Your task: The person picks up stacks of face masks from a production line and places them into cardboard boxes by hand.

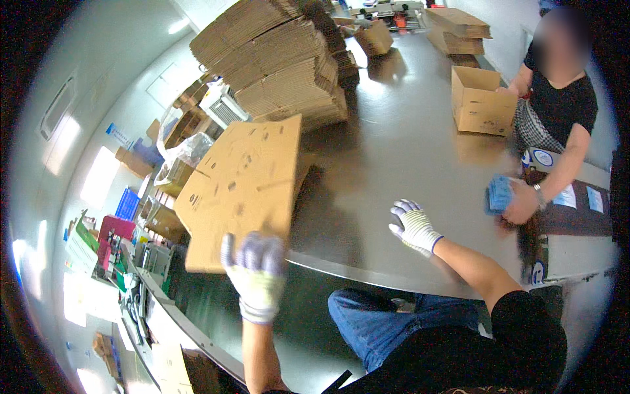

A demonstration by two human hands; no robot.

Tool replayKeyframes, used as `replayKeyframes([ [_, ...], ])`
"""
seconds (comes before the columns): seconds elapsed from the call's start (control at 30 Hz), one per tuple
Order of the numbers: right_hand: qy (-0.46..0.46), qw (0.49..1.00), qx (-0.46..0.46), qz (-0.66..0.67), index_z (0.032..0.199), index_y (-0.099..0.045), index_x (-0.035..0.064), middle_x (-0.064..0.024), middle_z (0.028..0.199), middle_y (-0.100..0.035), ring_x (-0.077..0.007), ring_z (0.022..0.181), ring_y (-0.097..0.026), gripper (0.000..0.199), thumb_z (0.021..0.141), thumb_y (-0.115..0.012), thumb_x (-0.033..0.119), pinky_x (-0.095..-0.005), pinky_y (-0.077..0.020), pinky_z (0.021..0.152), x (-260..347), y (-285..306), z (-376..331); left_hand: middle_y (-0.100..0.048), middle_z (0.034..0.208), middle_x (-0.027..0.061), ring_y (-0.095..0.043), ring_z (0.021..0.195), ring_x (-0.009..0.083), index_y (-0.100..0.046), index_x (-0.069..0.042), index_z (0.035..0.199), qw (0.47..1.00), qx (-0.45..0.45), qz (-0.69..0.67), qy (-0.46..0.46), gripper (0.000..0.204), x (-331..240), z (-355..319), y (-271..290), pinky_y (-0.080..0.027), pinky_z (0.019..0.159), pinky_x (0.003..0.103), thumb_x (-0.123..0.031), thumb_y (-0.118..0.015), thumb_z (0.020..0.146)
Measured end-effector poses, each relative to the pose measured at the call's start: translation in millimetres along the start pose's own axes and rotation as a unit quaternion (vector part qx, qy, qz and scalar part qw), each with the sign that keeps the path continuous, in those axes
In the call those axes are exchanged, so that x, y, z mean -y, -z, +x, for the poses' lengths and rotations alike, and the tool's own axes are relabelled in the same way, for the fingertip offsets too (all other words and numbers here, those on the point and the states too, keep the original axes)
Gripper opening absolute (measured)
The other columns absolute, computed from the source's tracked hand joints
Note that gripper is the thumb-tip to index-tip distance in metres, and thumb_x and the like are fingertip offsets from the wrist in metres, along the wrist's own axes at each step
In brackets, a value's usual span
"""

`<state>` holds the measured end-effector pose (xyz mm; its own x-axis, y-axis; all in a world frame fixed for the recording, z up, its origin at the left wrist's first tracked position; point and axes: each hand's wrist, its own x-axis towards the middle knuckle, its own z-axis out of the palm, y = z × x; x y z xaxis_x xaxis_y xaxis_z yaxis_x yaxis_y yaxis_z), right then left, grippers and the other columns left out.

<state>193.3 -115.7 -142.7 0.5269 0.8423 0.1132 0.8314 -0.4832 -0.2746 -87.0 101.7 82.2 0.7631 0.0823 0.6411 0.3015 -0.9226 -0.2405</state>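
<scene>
My left hand [257, 272], in a white-and-grey knit glove, is at the near edge of a flattened cardboard box [243, 174]. Its fingers are blurred, but the outermost one stands apart from the others; they overlap the cardboard and no firm grip shows. The flattened box lies at a slant and reaches past the table's near edge. My right hand [415, 226], gloved alike, is open and empty over the grey tabletop [400, 157], fingers stretched forward and thumb apart.
Tall stacks of flattened cardboard [275, 65] stand at the far left. Across the table, a co-worker [558, 98] touches an open carton [482, 102] and holds a blue bundle [500, 195]. More flat cardboard [459, 29] lies at the back right. A dark-topped box [571, 203] stands at right.
</scene>
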Motion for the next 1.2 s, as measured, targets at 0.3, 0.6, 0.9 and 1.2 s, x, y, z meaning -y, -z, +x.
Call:
replayKeyframes([
  [0.3, 0.131, 0.931, -0.336, 0.059, 0.140, -0.033, 0.0051, -0.0223, 0.143, -0.033, -0.0401, 0.133, -0.030, 0.086, 0.078, -0.055, 0.061, -0.0525, -0.0230, 0.110, 81, 174, 41, -0.067, 0.091, 0.0190, -0.067, 0.077, 0.0336, -0.059, 0.001, 0.104, 0.942, -0.042, -0.295, 0.153, 0.021, -68, -40, 89, -0.055, 0.070, 0.039, -0.012, -0.058, 0.088],
  [0.6, 0.388, 0.905, -0.147, 0.093, 0.131, -0.052, 0.0189, -0.0079, 0.138, -0.046, -0.0314, 0.134, -0.034, 0.059, 0.089, -0.039, 0.058, -0.0508, -0.0172, 0.111, 85, 183, 56, -0.061, 0.101, 0.0081, -0.056, 0.093, 0.0181, -0.055, -0.004, 0.108, 0.741, -0.207, -0.457, 0.446, 0.042, -50, -90, 34, -0.046, 0.087, 0.036, -0.039, -0.066, 0.087],
  [0.9, 0.449, 0.832, -0.071, 0.320, 0.085, -0.068, 0.0149, -0.0002, 0.106, -0.064, -0.0207, 0.116, -0.050, 0.023, 0.089, -0.049, 0.028, -0.0440, -0.0207, 0.111, 115, 183, 84, -0.034, 0.146, 0.0183, -0.037, 0.132, 0.0350, -0.030, -0.001, 0.143, 0.711, -0.080, -0.596, 0.364, 0.092, -72, -72, 38, -0.033, 0.106, 0.046, -0.062, -0.059, 0.080],
  [1.2, 0.555, 0.781, 0.199, 0.205, 0.092, -0.067, 0.0056, -0.0055, 0.097, -0.067, -0.0230, 0.103, -0.059, 0.021, 0.087, -0.060, 0.025, -0.0457, -0.0305, 0.107, 129, 165, 62, -0.060, 0.122, 0.0131, -0.049, 0.122, 0.0316, -0.063, -0.010, 0.117, 0.832, 0.254, -0.492, 0.017, 0.074, -61, -41, 14, -0.026, 0.107, 0.044, -0.068, -0.029, 0.086],
])
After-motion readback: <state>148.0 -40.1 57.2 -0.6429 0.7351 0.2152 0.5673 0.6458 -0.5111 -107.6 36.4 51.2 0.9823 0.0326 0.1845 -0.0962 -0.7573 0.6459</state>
